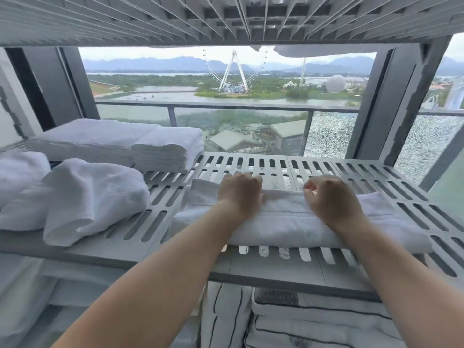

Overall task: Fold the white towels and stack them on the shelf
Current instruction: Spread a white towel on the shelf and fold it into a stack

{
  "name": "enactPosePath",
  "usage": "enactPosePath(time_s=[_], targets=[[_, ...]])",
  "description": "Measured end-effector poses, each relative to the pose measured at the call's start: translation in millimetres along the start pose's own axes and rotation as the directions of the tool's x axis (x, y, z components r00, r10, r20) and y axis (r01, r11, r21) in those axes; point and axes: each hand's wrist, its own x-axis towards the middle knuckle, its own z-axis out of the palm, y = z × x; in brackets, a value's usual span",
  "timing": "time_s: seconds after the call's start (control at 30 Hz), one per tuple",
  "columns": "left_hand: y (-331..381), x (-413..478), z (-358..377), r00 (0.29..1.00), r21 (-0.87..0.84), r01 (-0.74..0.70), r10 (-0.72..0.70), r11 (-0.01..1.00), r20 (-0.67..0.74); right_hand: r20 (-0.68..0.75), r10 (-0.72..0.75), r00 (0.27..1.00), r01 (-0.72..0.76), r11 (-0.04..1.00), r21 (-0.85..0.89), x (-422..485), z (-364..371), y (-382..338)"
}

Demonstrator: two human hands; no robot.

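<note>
A folded white towel (283, 219) lies lengthwise on the grey slotted shelf (271, 164), near its front edge. My left hand (239, 194) sits on the towel's left part, its fingers curled over the far edge. My right hand (331, 202) sits on the right part, knuckles up and fingers curled down at the same far edge. Both forearms reach in from below. Two neat stacks of folded white towels (120, 141) stand at the back left of the same shelf.
Two loosely rolled white towels (93, 194) lie at the front left of the shelf. Another slotted shelf (226, 18) hangs close overhead, with white cloth (313, 50) drooping past its back edge. Striped white linen (313, 320) fills the level below. Behind is a window.
</note>
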Motion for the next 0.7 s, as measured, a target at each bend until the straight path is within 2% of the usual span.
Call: enactPosePath(time_s=[0.2,0.33,0.5,0.63,0.7], targets=[[-67,-8,-21,0.975,0.087,0.155,-0.167,0.984,0.147,0.139,-0.226,0.964,0.205,0.967,0.150,12,14,-86],[-104,-17,-28,0.955,-0.047,0.258,-0.248,0.965,0.162,0.183,-0.286,0.941,0.251,0.949,0.192,16,30,-125],[-122,-17,-27,0.959,-0.314,0.284,-0.275,0.906,0.073,0.230,-0.291,0.929,0.244,0.946,0.212,14,48,-145],[-125,-15,-12,0.962,-0.363,0.223,-0.265,0.904,-0.067,0.255,-0.271,0.928,0.221,0.953,0.208,14,52,-144],[-125,-13,-6,0.965,-0.333,0.221,-0.255,0.917,-0.062,0.276,-0.262,0.925,0.205,0.954,0.220,14,52,-142]])
